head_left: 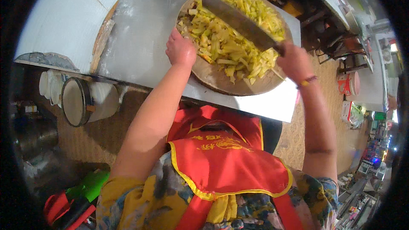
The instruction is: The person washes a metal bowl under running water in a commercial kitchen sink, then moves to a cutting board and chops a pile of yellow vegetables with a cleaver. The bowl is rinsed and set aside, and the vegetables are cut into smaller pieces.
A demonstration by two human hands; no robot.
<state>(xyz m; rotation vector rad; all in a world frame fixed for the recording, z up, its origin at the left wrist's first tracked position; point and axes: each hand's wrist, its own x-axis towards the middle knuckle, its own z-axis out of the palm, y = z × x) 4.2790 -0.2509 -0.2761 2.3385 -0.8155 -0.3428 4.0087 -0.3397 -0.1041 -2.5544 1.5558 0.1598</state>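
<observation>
A round wooden chopping board [217, 81] lies on a metal-topped table, covered by a heap of chopped yellow-green vegetable [220, 44]. My right hand [294, 60] is closed round the handle of a wide cleaver [236, 20], whose blade reaches up and left across the heap. The blade is slightly blurred, and I cannot tell whether it touches the pieces. At the board's left rim is my left hand [181, 48], resting against the edge beside the vegetable; its fingertips are partly hidden.
The metal tabletop [137, 35] extends left to a strip of worn wood [102, 46] and a white surface. Below the table's left end stands a lidded round container [76, 102]. Stools and a red-and-white bucket [350, 83] stand to the right.
</observation>
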